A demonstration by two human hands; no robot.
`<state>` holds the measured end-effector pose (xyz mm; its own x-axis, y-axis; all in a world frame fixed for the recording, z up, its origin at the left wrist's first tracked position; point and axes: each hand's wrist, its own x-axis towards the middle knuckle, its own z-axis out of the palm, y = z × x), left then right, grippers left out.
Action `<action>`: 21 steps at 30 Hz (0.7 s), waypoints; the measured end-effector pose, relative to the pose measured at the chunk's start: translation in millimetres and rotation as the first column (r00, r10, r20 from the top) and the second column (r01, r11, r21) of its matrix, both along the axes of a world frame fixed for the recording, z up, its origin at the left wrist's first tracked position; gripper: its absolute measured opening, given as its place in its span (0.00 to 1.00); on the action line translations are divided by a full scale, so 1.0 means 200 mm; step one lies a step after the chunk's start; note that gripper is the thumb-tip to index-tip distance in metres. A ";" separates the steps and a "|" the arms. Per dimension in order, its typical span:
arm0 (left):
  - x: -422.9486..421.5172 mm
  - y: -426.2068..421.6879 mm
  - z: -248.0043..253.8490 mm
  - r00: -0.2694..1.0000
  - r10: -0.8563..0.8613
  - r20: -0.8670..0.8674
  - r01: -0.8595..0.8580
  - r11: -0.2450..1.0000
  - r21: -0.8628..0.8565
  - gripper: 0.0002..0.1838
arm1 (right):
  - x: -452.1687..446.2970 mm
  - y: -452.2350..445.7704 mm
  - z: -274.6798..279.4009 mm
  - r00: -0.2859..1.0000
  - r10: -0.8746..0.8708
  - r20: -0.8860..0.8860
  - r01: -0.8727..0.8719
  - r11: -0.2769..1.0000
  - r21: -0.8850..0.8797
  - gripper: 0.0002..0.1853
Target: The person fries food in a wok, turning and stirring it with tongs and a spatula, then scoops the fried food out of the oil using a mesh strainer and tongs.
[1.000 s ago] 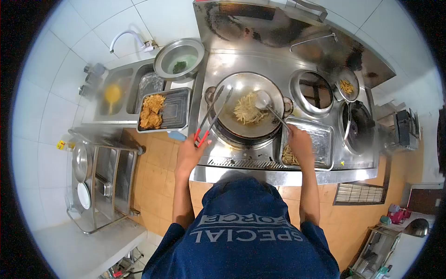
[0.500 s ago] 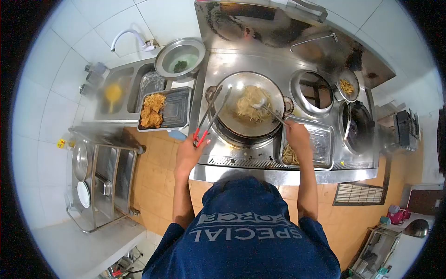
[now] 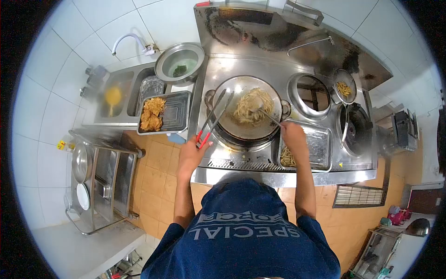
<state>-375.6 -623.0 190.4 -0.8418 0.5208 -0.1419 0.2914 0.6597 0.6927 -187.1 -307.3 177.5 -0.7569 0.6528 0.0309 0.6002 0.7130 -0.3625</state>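
My left hand [image 3: 189, 156] grips the red handles of metal tongs [image 3: 213, 116], whose arms are spread over the left side of the wok [image 3: 227, 123]. Pale strips of food [image 3: 254, 103] lie in the middle of the wok. In my right hand [image 3: 295, 137] is the handle of a ladle [image 3: 270, 117]; its bowl is down among the strips and mostly hidden by them. Below my right hand sits a metal tray [image 3: 320, 146] with more strips [image 3: 287, 158] at its left end.
A tray [image 3: 179, 114] with fried pieces [image 3: 152, 114] stands at the left, beside a steel bowl [image 3: 188, 52] and the sinks [image 3: 125, 93]. Right of the wok are a burner ring [image 3: 293, 95], a strainer [image 3: 344, 87] and a dark round opening [image 3: 357, 132].
The ladle's bowl has gone lower into the strips, and my right hand has shifted slightly left. The strips have been moved about in the wok. My left hand still holds the tongs.
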 end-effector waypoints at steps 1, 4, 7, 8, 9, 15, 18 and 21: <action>0.00 0.01 0.00 1.000 0.003 -0.005 -0.003 1.000 0.004 0.28 | -0.03 -0.04 -0.01 1.000 0.003 -0.005 -0.003 1.000 0.004 0.11; 0.01 0.01 0.00 0.999 0.031 -0.037 -0.031 0.999 0.011 0.28 | -0.04 -0.13 -0.06 0.993 0.089 -0.073 -0.090 0.996 0.001 0.11; 0.01 -0.01 -0.03 0.999 0.009 -0.037 -0.010 1.000 -0.027 0.28 | 0.03 -0.16 0.04 0.994 0.104 -0.018 -0.105 0.988 -0.117 0.12; 0.00 -0.02 -0.06 0.998 -0.001 -0.060 0.002 1.000 0.017 0.28 | 0.06 -0.14 0.06 0.994 0.104 -0.016 -0.106 0.988 -0.117 0.12; 0.00 -0.03 -0.08 0.996 -0.011 -0.083 0.016 0.998 0.059 0.28 | 0.11 -0.10 0.07 0.995 0.097 -0.006 -0.097 0.990 -0.103 0.12; 0.00 -0.03 -0.03 1.000 -0.022 -0.022 0.022 1.000 0.021 0.27 | 0.10 0.00 0.04 0.999 0.024 0.038 -0.027 0.995 0.097 0.11; 0.02 -0.02 -0.03 0.998 -0.014 -0.054 0.015 1.000 0.019 0.27 | -0.02 -0.09 0.02 0.997 -0.034 0.063 0.031 0.998 0.046 0.12; 0.02 -0.02 -0.05 0.997 -0.010 -0.081 0.013 1.000 0.028 0.27 | -0.01 -0.13 -0.05 0.998 0.070 0.006 -0.070 0.997 0.012 0.12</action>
